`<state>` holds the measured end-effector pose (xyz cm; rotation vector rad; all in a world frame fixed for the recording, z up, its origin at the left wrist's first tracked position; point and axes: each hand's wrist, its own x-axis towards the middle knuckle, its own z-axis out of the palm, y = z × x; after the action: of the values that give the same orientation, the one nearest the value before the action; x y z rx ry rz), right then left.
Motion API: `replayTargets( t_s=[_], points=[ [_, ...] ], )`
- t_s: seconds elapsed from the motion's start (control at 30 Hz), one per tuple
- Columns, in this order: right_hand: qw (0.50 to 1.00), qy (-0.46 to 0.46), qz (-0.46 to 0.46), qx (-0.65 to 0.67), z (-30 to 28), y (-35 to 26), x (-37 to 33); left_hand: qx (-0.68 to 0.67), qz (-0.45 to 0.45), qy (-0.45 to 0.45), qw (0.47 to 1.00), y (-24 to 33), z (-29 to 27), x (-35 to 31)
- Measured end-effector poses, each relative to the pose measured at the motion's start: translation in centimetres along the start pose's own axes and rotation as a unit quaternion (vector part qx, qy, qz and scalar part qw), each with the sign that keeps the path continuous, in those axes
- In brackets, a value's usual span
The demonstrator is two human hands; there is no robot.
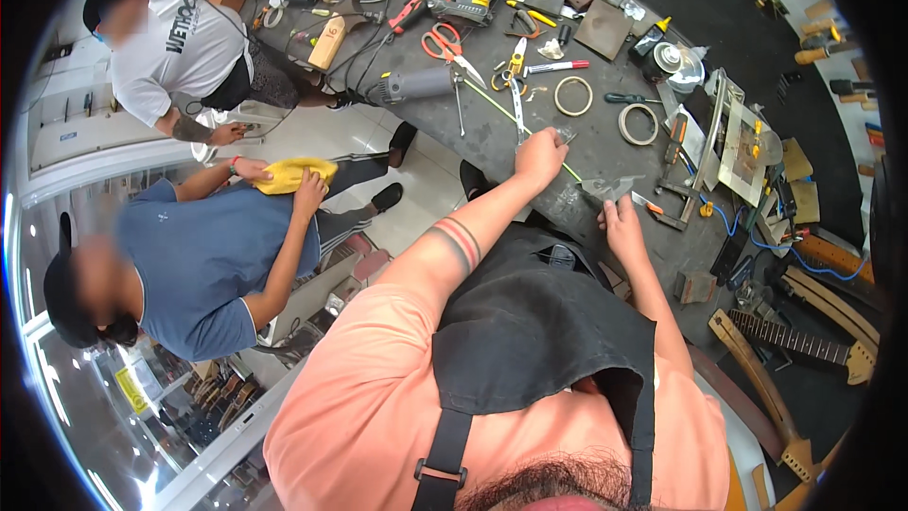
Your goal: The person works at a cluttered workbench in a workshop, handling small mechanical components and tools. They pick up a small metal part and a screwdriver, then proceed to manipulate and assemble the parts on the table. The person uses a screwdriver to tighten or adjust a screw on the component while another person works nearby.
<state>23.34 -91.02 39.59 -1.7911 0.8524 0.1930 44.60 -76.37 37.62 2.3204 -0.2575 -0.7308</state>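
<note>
Both hands are over the dark workbench [605, 147], the left farther out and the right closer to the apron [539, 322]. The left hand [541, 159] is curled nearly closed, with a slim tool [567, 140] poking out past the fingers (too small to say what kind). A thin yellow-green strip [492, 99] runs slantwise across the bench and passes at the left hand; whether the fingers press on it, I cannot tell. The right hand [619, 218] is pinched, fingers and thumb together, on the near edge of a flat grey piece [610, 187], which sits just beyond its fingertips, near the end of the strip. Just right of that piece lies a clamp [676, 213]. Farther up the bench are two tape rings [573, 114], a red-and-white marker [558, 66], orange-handled scissors [449, 45] and a grey cylindrical tool [416, 85]. A guitar neck [790, 336] lies at the far right. Across the bench's left side, a person in a blue shirt [208, 246] holds a yellow cloth [295, 175] in both hands.
</note>
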Motion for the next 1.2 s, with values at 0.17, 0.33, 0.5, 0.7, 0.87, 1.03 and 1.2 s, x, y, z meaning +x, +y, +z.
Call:
replayTargets(
  t_s=[0.17,0.33,0.5,0.7,0.87,1.03,1.2],
  points=[
    [0.999,-0.014,-0.032,0.019,-0.2,-0.2,4.0,-0.008,0.060,0.021,0.998,-0.9,-1.3,-2.0],
    [0.996,-0.054,0.030,0.058,-0.9,-1.5,7.8,-0.033,0.123,0.000,0.992,-5.4,-3.9,-6.7],
    [0.998,-0.013,-0.032,-0.056,0.0,-2.1,9.8,-0.067,0.051,0.005,0.996,-11.5,-7.0,-11.6],
    [0.968,0.112,-0.160,-0.156,1.8,0.1,9.9,-0.041,-0.068,-0.014,0.997,-18.9,-8.5,-14.2],
    [0.972,0.109,-0.151,-0.142,1.8,-1.6,7.8,0.014,-0.089,-0.047,0.995,-22.8,-8.9,-14.6],
    [0.935,0.162,-0.225,-0.222,2.0,-2.3,5.9,0.047,-0.089,-0.070,0.992,-24.4,-9.1,-14.7],
    [0.909,0.166,-0.282,-0.257,1.3,-2.7,1.7,0.050,-0.120,-0.079,0.988,-24.0,-9.5,-15.3]
  ],
)
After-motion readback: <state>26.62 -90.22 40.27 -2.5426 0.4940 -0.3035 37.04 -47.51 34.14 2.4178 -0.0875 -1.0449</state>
